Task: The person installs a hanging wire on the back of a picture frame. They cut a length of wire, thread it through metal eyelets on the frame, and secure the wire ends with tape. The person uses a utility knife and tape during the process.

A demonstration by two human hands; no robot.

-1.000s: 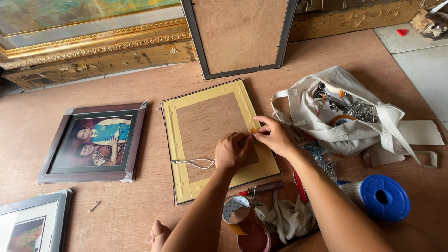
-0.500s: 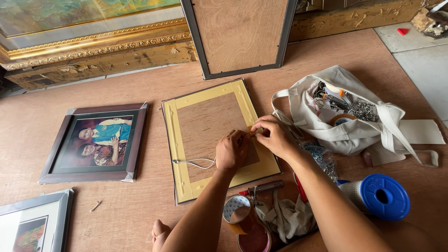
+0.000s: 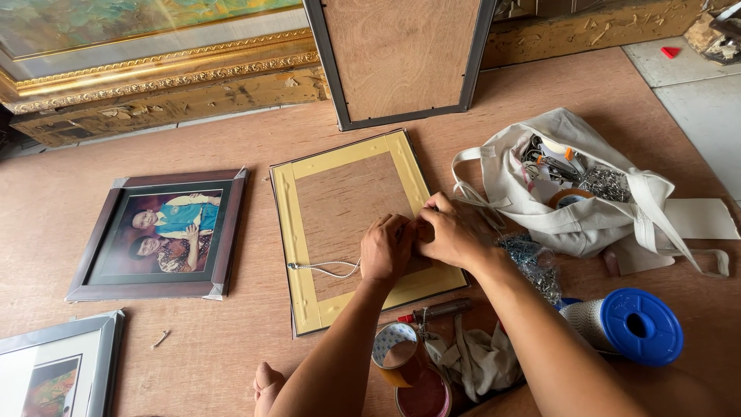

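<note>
— Where do the person's hands sit?

— Both rest on the face-down picture frame [image 3: 340, 224], whose back is taped round with yellow strips. The left hand [image 3: 386, 247] is curled, knuckles up, pressing on the backing near the frame's right edge. The right hand [image 3: 448, 232] touches it from the right, fingers pinched together over the same spot. Whatever small thing they pinch is hidden; it cannot be told.

— Anything else on that frame?

— A white cord [image 3: 324, 268] runs from the frame's left tape strip to just under the left hand.

— What lies around the hands?

— Right of the right hand, a cream cloth bag [image 3: 587, 208] lies open with tools inside, and a heap of small metal hardware [image 3: 529, 262] sits just beside the right wrist. Near the right forearm lies a blue spool [image 3: 637, 326]. Under the forearms sit a roll of tape [image 3: 394, 354], a screwdriver [image 3: 436, 312] and a crumpled rag [image 3: 478, 359]. Well left of the left hand lies a dark-framed photograph [image 3: 162, 233], face up. Beyond the hands, a larger frame back [image 3: 401, 54] leans against a gilded frame [image 3: 154, 69]. Everything rests on the wooden floor [image 3: 231, 363].
</note>
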